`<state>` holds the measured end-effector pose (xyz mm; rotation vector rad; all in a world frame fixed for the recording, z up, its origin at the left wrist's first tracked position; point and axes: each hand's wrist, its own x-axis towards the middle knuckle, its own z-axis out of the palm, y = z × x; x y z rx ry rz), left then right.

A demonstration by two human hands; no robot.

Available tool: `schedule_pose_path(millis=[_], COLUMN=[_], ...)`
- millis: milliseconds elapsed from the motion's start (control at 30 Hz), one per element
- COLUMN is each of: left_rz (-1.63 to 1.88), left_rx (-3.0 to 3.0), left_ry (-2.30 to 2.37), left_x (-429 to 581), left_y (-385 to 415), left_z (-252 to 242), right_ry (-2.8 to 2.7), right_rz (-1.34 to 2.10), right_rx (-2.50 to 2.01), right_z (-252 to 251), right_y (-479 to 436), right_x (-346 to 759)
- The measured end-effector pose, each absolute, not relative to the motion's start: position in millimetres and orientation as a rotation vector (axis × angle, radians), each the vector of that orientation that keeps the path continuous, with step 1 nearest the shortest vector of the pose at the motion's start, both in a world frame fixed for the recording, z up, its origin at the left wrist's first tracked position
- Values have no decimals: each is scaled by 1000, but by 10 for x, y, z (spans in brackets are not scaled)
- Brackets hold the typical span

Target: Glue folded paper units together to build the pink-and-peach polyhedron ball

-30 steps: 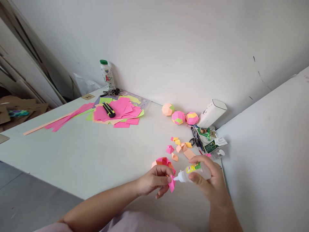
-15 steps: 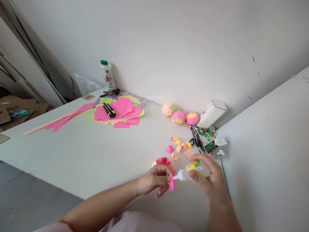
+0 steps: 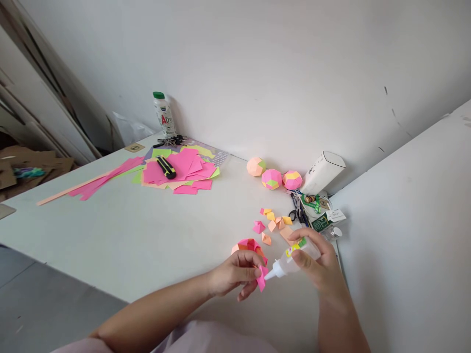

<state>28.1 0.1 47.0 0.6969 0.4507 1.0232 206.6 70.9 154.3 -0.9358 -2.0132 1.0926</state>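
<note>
Pinching the pink paper (image 3: 262,282) in your left hand (image 3: 235,274), you grip the bottle (image 3: 292,263) in your right hand (image 3: 323,269), right of the paper, nozzle (image 3: 274,272) at its edge.

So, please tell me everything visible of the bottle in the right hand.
The bottle is translucent, apparently plastic, with a yellow and green label and a white tapered nozzle. It tilts above the table, nozzle lower and pointing left. The right hand grips its body, covering part of it; the nozzle tip meets or nearly meets the pink folded paper in the left hand.
</note>
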Motion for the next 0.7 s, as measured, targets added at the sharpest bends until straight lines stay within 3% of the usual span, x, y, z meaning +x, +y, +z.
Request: schedule_pose_path(millis=[700], left_rz=[1012], left_rx=[771], left_ry=[454], left_x=[308], left_y=[4], left_z=[441], right_ry=[-1778], right_rz=[1594], right_rx=[-1077], right_z=[1533], right_y=[828], right_x=[2030])
